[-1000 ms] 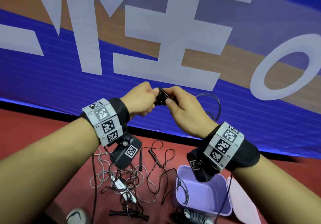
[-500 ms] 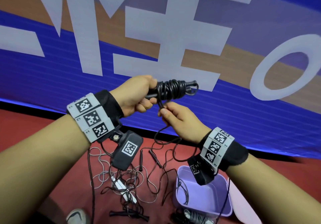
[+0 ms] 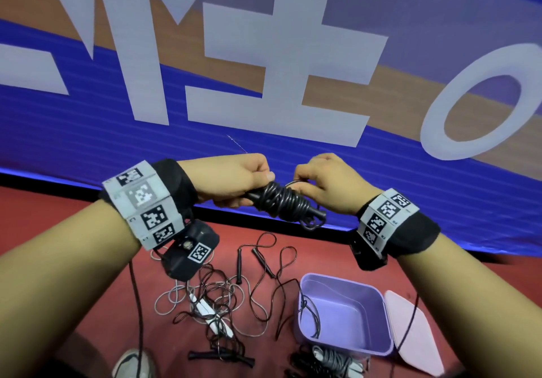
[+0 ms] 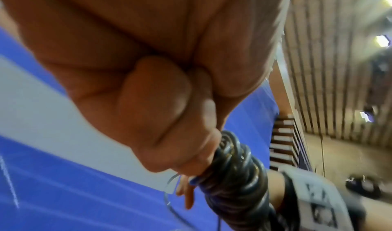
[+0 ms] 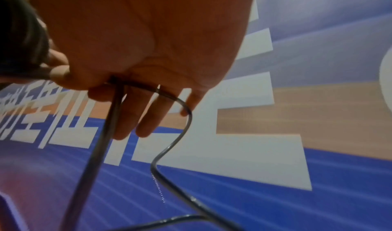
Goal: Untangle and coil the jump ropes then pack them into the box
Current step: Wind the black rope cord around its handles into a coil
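A black jump rope (image 3: 286,203) is wound in tight turns round its own handles and held at chest height. My left hand (image 3: 243,178) grips the handle end of the bundle (image 4: 235,172). My right hand (image 3: 324,182) pinches a loose loop of the rope's cord (image 5: 169,97) at the far side of the coil. On the red floor below lies a tangle of black and white ropes (image 3: 217,301). The open purple box (image 3: 343,313) stands to their right with a strand of cord draped over its rim.
The box's pink lid (image 3: 413,336) lies right of the box. A coiled grey rope (image 3: 328,360) rests in front of the box. A shoe (image 3: 132,363) shows at the bottom edge. A blue banner wall (image 3: 264,84) rises just behind the floor.
The coiled bundle has tipped from level to slanting down to the right. My right hand has risen from under the coil to its far side, taking up the trailing cord.
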`<move>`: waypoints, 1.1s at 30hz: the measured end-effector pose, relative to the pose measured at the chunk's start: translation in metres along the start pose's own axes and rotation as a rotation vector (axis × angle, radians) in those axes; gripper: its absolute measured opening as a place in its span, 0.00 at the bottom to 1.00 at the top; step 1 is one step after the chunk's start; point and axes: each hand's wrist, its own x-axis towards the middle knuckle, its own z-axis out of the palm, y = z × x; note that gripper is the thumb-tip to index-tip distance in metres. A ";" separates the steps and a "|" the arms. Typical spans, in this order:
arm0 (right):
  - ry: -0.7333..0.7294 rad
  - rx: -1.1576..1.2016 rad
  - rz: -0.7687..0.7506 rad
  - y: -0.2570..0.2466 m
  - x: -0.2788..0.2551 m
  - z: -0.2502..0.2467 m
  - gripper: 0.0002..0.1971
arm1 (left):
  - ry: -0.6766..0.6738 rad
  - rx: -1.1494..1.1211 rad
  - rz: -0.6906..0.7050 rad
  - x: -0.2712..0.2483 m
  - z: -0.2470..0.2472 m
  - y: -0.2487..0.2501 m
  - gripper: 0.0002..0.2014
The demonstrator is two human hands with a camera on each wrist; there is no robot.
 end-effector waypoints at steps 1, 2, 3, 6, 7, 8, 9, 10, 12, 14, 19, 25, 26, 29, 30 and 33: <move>-0.003 -0.059 0.007 0.000 0.000 -0.002 0.29 | 0.050 0.060 -0.015 0.004 0.003 -0.003 0.12; -0.002 -0.099 0.020 -0.001 0.000 -0.003 0.27 | 0.111 0.113 -0.017 0.009 0.006 -0.005 0.13; 0.004 -0.121 0.054 -0.003 0.000 -0.003 0.24 | 0.181 0.157 -0.006 0.013 0.009 -0.008 0.14; 0.051 -0.104 0.147 -0.011 0.002 -0.010 0.17 | 0.382 0.239 0.067 0.023 0.014 -0.010 0.15; 0.065 -0.076 0.155 -0.015 0.003 -0.013 0.16 | 0.426 0.255 0.094 0.026 0.014 -0.010 0.15; 0.077 -0.041 0.158 -0.018 0.004 -0.016 0.15 | 0.455 0.270 0.118 0.027 0.014 -0.010 0.15; 0.084 -0.003 0.171 -0.022 0.004 -0.018 0.15 | 0.472 0.290 0.137 0.028 0.014 -0.011 0.14; 0.093 0.046 0.189 -0.025 0.004 -0.020 0.15 | 0.482 0.309 0.154 0.029 0.015 -0.011 0.14; 0.105 0.160 0.230 -0.033 0.003 -0.020 0.14 | 0.507 0.328 0.180 0.029 0.017 -0.012 0.13; 0.122 0.267 0.244 -0.042 0.001 -0.017 0.12 | 0.570 0.301 0.199 0.030 0.017 -0.013 0.12; 0.176 0.593 0.283 -0.066 -0.003 -0.002 0.06 | 0.748 0.039 0.183 0.030 0.010 -0.009 0.12; 0.192 1.038 0.156 -0.075 -0.002 0.008 0.05 | 0.771 -0.373 0.145 0.030 0.008 -0.004 0.14; 0.183 1.031 0.143 -0.075 -0.003 0.009 0.06 | 0.758 -0.444 0.141 0.029 0.007 -0.002 0.14; 0.138 0.990 0.104 -0.075 -0.004 0.017 0.11 | 0.696 -0.640 0.112 0.023 0.003 0.005 0.14; 0.127 0.998 0.101 -0.076 -0.005 0.020 0.13 | 0.667 -0.683 0.103 0.021 0.002 0.007 0.14; 0.095 0.975 0.132 -0.074 -0.004 0.027 0.18 | 0.544 -0.747 0.098 0.016 0.001 0.007 0.13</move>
